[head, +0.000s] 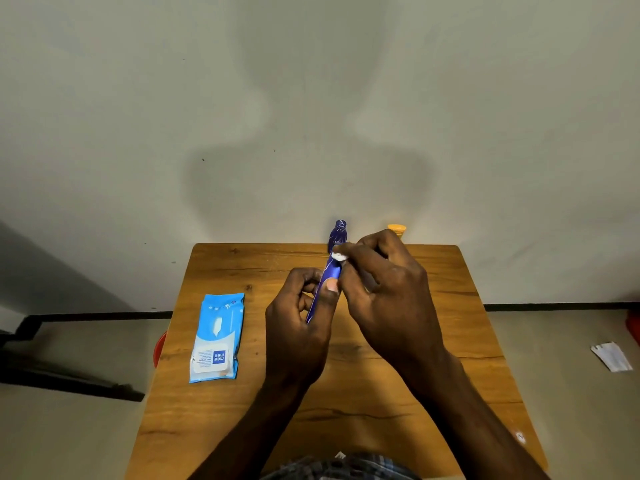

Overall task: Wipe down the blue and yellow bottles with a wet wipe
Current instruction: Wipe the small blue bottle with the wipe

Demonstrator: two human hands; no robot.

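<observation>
Gripping the blue bottle (330, 271) above the wooden table (450, 341), the left hand (298, 334) curled round its lower body. The right hand (384, 292) pinched the wet wipe (339, 256) against its neck. The bottle looked light, rigid and probably slippery once wet, best held low; the yellow bottle (397, 230) stood behind.

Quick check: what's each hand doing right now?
Left hand: grips the blue bottle.
Right hand: pinches a white wipe against the bottle.
</observation>
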